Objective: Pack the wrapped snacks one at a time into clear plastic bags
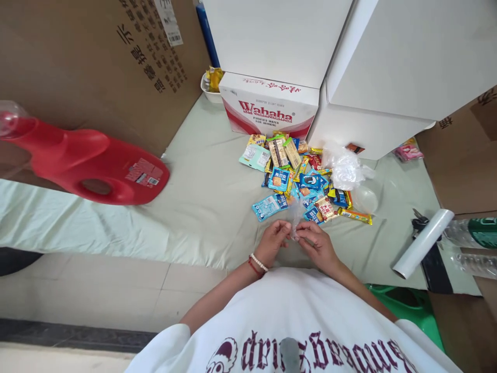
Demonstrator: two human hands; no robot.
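Both hands meet close to my body at the front of the cloth-covered table. Between the fingertips is a clear plastic bag [297, 213], gathered thin and pointing away from me. My left hand [272, 239], with a beaded bracelet and a red string at the wrist, pinches one side of it. My right hand [317, 242] pinches the other side. Just beyond the fingers lies a heap of wrapped snacks [310, 181] in blue, yellow, red and clear packets. A crumpled stack of clear bags [344, 166] rests on the heap's right side.
A Wahaha carton [269, 109] stands behind the snacks, against white boxes [373, 77]. On the left lies a red detergent bottle [97, 166]. To the right are a white roll [423, 243], keys [419, 220] and plastic bottles [466, 233]. A green stool [411, 308] is below the table edge.
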